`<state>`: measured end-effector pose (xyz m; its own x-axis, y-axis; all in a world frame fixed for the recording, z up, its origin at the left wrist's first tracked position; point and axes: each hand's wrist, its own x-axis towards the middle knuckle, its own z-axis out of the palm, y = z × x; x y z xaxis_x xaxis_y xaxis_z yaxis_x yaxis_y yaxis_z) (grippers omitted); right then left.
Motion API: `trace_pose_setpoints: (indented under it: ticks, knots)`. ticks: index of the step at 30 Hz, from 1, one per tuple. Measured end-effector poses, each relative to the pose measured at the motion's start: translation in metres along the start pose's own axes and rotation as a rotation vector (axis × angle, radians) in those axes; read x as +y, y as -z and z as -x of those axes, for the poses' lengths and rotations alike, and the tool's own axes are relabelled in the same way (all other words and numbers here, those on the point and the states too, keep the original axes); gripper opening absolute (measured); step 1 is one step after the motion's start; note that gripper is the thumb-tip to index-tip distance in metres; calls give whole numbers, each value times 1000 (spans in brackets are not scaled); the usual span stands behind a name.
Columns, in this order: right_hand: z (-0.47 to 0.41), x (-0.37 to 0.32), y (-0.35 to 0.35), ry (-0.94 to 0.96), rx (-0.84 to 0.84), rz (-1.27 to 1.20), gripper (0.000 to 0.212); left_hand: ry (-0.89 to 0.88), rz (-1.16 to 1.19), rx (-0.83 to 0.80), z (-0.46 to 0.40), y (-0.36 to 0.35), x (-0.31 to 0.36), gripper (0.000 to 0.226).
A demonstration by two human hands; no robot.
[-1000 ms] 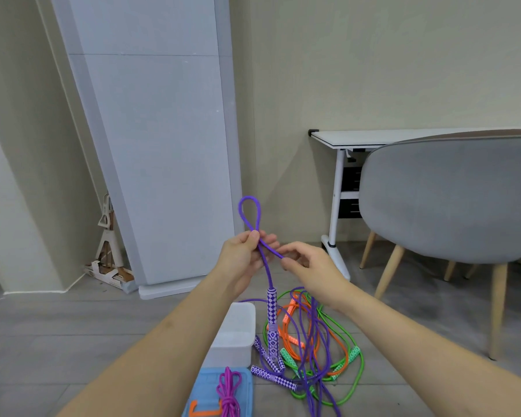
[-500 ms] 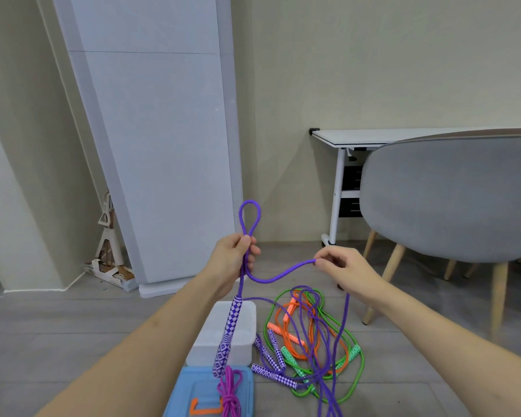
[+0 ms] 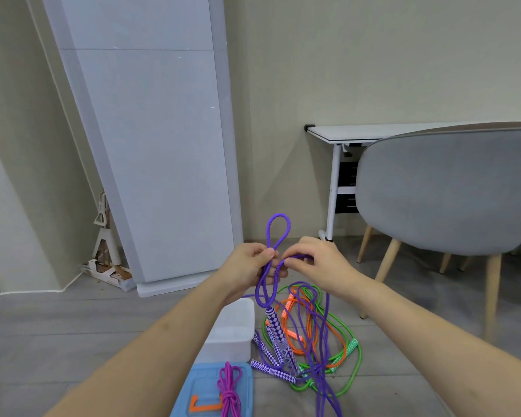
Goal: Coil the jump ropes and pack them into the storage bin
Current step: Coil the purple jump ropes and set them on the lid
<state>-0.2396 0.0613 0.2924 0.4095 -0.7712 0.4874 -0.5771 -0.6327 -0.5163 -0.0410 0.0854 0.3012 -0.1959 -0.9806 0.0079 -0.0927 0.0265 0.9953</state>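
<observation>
Right hand (image 3: 316,263) back beside left hand (image 3: 247,266), feeding another length of purple rope (image 3: 278,233). Both pinching it; second loop forming, coil unfinished, white bin (image 3: 232,329) waiting.

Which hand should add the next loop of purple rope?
Probably the right hand: it pinches the free purple rope running to the floor, while the left hand grips the loops already made.

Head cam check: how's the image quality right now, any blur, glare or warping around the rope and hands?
Head view: soft, even indoor light, no glare; the purple rope loop above the left hand is sharp, as is the right hand; only faint shadows lie on the floor under the chair; wide-angle warping tilts the grey wall panel and stretches both forearms at the lower edge.
</observation>
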Motion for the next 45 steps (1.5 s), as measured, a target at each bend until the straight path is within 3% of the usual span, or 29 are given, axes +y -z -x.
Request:
trace_pose_setpoints:
  ticks: [5,12,16,19,25,31,45]
  knots:
    - [1,-5,0,0,23,-60,7,13,-28,-75,2,-5,0,31]
    - [5,-4,6,-29,109,69,33,67,55,-144,0,-4,-3,25]
    - [8,-4,12,24,43,190,38,131,-24,-278,2,0,-3,22]
    - [7,-1,12,37,-15,146,30,128,-112,-312,-2,3,-4,23]
    - [10,23,15,-60,100,9,10,109,-23,-112,-4,15,-5,24]
    - [13,32,8,-346,299,-251,15,24,230,119,-9,30,-2,26]
    - [-8,-28,-17,-421,363,-629,9,-74,91,176,-12,2,-7,29]
